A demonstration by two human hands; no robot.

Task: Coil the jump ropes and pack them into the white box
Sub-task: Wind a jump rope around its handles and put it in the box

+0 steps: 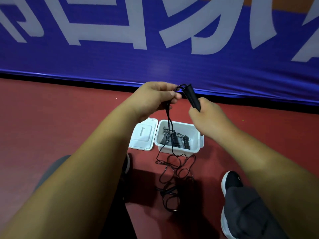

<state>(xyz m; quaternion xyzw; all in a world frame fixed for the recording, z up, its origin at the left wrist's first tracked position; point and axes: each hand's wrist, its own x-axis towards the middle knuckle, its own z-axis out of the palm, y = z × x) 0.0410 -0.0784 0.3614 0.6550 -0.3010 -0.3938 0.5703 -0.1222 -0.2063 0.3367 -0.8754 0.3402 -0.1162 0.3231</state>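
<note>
Right hand (207, 119) grips the black cylindrical rope handles (190, 97), seemingly as a winding core, while left hand (158, 95) pinches the thin black cord (168, 116) above the open white plastic box (179, 150).

Glossy white plastic box (179, 149), matt black rope handles (191, 97), smooth red floor (69, 118).

red floor (51, 118), blue lettered banner (155, 62)

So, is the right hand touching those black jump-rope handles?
Touching: the head view shows the right hand with its fingers curled round the black jump-rope handles.
</note>
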